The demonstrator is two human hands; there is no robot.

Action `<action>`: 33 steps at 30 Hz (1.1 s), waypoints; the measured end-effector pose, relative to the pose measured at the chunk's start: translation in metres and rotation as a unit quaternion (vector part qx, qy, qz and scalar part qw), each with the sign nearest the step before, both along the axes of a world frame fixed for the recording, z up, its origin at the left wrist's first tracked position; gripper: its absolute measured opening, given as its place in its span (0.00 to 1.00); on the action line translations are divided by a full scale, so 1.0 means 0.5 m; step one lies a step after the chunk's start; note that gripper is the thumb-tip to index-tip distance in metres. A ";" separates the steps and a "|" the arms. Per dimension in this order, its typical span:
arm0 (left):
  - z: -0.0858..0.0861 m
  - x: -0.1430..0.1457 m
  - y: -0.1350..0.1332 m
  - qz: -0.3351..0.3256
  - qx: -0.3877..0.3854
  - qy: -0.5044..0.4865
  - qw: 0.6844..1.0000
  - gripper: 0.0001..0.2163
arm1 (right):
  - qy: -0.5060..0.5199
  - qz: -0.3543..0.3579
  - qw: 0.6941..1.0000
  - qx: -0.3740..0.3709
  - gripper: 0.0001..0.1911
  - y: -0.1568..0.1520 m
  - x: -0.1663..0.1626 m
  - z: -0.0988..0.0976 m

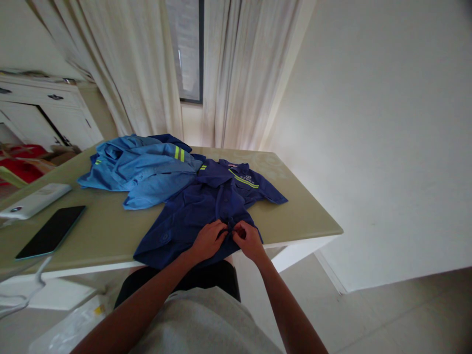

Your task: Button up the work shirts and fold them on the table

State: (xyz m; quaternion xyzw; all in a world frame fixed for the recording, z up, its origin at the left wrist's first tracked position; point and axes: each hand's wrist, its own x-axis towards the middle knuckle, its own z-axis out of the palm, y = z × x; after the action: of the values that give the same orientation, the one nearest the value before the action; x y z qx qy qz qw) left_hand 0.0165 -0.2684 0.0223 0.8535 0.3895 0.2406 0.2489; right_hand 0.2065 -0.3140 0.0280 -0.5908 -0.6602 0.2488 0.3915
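Observation:
A navy work shirt (191,206) with yellow-green reflective strips lies spread over the front of the table, its collar towards the far side and its hem hanging over the near edge. My left hand (211,239) pinches the front placket close to the hem. From the other side my right hand (248,238) grips the same bit of placket, fingertips almost meeting those of the left. Whether a button sits between the fingers is hidden. Left of the navy shirt, a heap of light blue work shirt (147,167) overlaps its far side.
On the table (298,211), a black phone (51,232) and a white power bank (37,199) lie at the left, with a white cable (37,278) hanging over the edge. A wall (376,147) stands at the right, curtains (143,64) behind. A plastic bag (73,324) sits below.

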 end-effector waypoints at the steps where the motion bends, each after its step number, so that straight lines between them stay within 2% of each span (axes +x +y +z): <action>1: 0.001 0.000 0.000 0.003 -0.005 0.000 1.000 0.09 | -0.018 -0.011 1.000 0.008 0.04 0.001 -0.002 -0.002; 7: 0.005 -0.005 0.001 0.012 -0.024 -0.019 0.999 0.07 | -0.104 -0.070 0.990 0.063 0.04 0.007 -0.019 -0.014; 14: 0.005 -0.006 -0.002 0.030 -0.038 -0.022 0.999 0.07 | -0.112 -0.034 0.992 0.039 0.06 0.004 -0.022 -0.010; 24: 0.008 -0.012 0.004 0.003 -0.027 -0.018 0.999 0.09 | -0.185 -0.076 0.979 0.042 0.10 -0.001 -0.039 -0.022; 33: 0.004 -0.002 0.006 0.024 -0.033 0.002 0.999 0.10 | -0.192 -0.110 0.974 0.047 0.06 0.020 -0.040 -0.030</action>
State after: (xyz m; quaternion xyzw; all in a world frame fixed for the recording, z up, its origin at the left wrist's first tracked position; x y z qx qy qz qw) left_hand 0.0155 -0.2653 0.0241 0.8355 0.4182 0.2320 0.2707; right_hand 0.1865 -0.3040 0.0128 -0.6774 -0.6648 0.0550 0.3100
